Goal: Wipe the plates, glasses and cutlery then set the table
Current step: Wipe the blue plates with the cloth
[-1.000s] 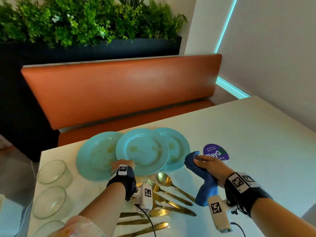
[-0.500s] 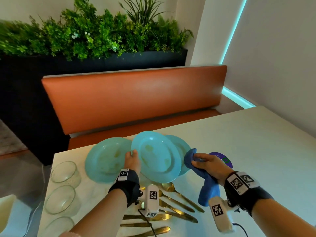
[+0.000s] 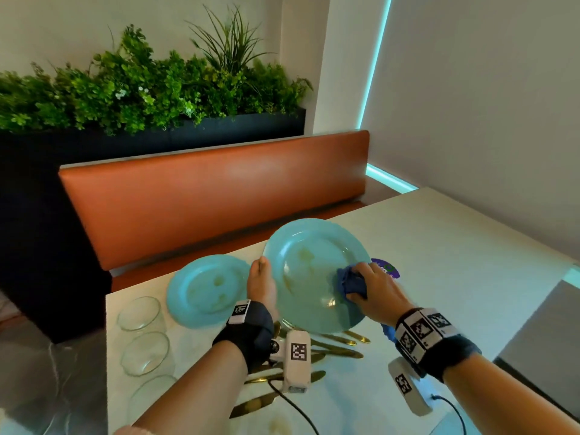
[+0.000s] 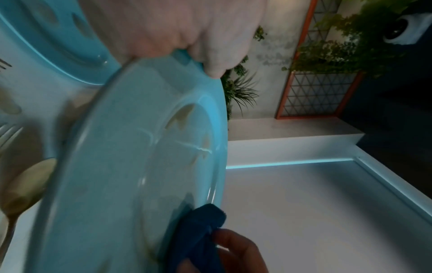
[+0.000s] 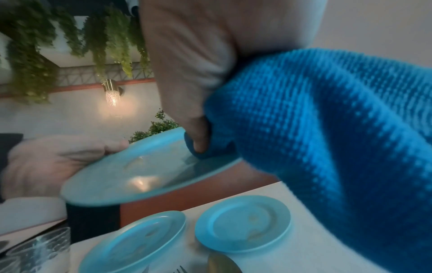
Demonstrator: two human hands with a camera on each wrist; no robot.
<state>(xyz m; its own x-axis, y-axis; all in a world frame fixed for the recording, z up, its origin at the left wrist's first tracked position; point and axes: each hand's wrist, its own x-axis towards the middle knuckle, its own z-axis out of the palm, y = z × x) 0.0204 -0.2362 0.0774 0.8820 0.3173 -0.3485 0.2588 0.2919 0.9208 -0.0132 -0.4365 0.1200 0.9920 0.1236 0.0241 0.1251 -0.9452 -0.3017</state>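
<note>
Above the worktop (image 3: 439, 246), your left hand (image 3: 262, 287) grips the tilted turquoise plate (image 3: 307, 271) by its left rim, thumb on the stained face, while your right hand (image 3: 373, 296) clutches the blue cloth (image 3: 350, 282) and presses it against the plate's lower right. Two more turquoise plates (image 5: 243, 223) lie flat below, beside three glasses (image 3: 139, 313) and the gold cutlery (image 3: 332, 343) near your wrists.

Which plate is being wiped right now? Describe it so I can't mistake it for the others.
Start at the orange bench behind the pale table. Over the table's near edge, the left hand grips a turquoise plate by its rim. Unlike the two plates lying flat, it is lifted, tilted, and touched by the blue cloth.
</note>
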